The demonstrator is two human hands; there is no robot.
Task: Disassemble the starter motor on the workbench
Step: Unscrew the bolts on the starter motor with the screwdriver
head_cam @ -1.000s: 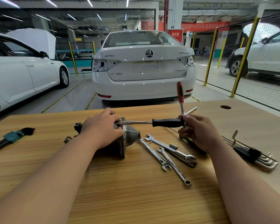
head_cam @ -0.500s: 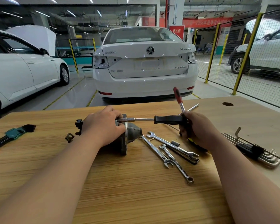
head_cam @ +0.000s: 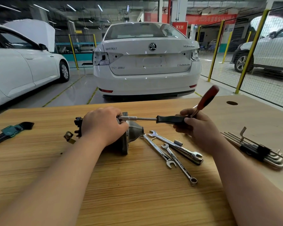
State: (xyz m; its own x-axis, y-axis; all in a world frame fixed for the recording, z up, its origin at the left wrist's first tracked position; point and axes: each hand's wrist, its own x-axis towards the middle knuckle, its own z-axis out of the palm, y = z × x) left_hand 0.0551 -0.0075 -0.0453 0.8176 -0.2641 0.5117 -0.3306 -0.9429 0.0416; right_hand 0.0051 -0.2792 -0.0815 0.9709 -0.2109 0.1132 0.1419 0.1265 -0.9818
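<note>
Head view. Workbench: flat top in pale wood-grain laminate, with one round hole at 2 o'clock.

Holders: at 3 o'clock a black holder carries a fanned row of bright steel L-shaped hex keys, one key standing up out of the row. At 9 o'clock a green holder carries a bundle of black keys. Both sets lie flat on the top.

Starter motor: on its side at bench centre, with its smooth grey cast-metal nose cone pointing to 3 o'clock. The round flange edge rests on the wood, and a black plastic connector sits at its 9 o'clock end.

Left hand: grips the motor body from above, fingers curled over the far side.

Right hand: closed round the handle of a black-handled driver. The chromed shaft runs level towards 9 o'clock and meets the motor's upper edge beside the left fingers. This hand also pinches the thin shaft of a red-handled screwdriver, its handle tilted up towards 1 o'clock.

Loose items: chromed spanners lie crossed just beside the nose at 4 o'clock, with a small silver socket on them. A small bent metal bracket lies apart at the motor's 8 o'clock.

Beyond the bench, at 12 o'clock, stands a glossy white car.
</note>
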